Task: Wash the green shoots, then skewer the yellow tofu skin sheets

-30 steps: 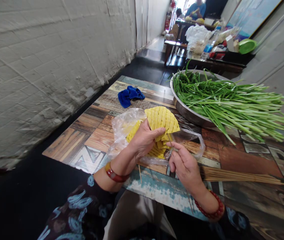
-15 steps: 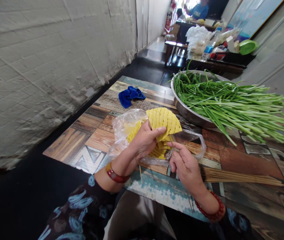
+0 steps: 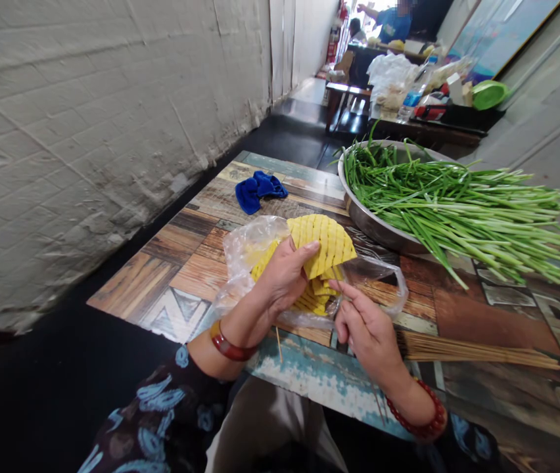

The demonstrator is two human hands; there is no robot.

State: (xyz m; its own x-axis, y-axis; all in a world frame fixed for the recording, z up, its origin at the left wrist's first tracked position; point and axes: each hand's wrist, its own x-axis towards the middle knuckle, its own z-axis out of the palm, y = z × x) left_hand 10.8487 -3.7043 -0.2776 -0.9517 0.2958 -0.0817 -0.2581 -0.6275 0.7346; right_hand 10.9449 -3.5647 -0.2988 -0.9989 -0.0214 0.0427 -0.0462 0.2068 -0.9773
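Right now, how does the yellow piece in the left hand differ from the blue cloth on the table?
The yellow piece is marked with rows of lines; the blue cloth looks plain. The yellow piece looks flat, the blue cloth crumpled. The left hand holds the yellow piece; the blue cloth lies on the table.

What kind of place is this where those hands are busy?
Maybe a small eatery or food workroom: there's a metal bowl heaped with greens, a bundle of thin sticks, and a slitted yellow piece in the left hand.
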